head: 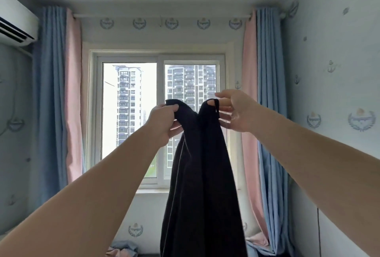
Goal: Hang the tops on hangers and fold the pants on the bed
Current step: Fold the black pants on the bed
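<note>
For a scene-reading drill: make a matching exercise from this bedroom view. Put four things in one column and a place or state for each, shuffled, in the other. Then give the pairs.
Things
1. black pants
2. air conditioner
3. curtains
4. left hand

Places or states
a. mounted high on the wall, at the left edge of the view
b. drawn back to either side of the window
c. hanging in mid-air, held up by the top edge
d. gripping dark fabric

Pairs: 1-c, 2-a, 3-b, 4-d
</note>
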A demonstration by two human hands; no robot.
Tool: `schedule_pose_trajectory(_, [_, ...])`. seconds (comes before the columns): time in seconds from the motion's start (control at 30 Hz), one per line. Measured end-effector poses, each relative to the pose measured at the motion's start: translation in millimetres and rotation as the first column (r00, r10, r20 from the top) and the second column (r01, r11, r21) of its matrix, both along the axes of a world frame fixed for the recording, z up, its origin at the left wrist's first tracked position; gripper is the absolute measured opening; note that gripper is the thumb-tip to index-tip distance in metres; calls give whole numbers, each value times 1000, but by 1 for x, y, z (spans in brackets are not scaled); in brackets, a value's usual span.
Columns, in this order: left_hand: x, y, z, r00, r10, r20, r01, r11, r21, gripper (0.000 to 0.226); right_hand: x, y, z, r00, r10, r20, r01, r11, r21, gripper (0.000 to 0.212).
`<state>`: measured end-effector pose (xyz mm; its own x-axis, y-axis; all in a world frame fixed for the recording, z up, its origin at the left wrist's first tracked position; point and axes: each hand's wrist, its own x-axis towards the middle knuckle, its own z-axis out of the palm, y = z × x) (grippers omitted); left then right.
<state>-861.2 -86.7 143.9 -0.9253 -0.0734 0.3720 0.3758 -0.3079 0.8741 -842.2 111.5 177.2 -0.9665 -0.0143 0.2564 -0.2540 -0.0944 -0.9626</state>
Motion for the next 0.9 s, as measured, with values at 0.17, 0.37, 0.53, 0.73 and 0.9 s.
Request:
schedule_pose_trajectory(0.17, [25, 10, 11, 996, -30, -82, 17, 987, -158, 21, 14, -26, 15, 994, 79, -77, -68, 989, 135, 31])
schedule_pose_trajectory(0.37, [38, 13, 1, 979, 5, -202, -86, 915, -394, 49, 20, -57, 25, 975, 45, -217, -1, 980, 199, 19])
schedule_pose_trajectory(0.53, [32, 2, -7, 960, 158, -230, -227, 921, -317, 28, 20, -68, 18, 962, 36, -272, 60, 940, 335, 18])
schedule_pose_trajectory(0.73, [20, -30, -4, 972, 136, -190, -176, 961, -213, 18, -2, -22, -14, 664, -364, -653, 670, 677, 304, 65])
schedule_pose_trajectory(0.9, [13, -65, 4, 990, 35, -139, -53, 990, -128, 19, -17, -9, -64, 999, -20, -34, 25, 985, 174, 105])
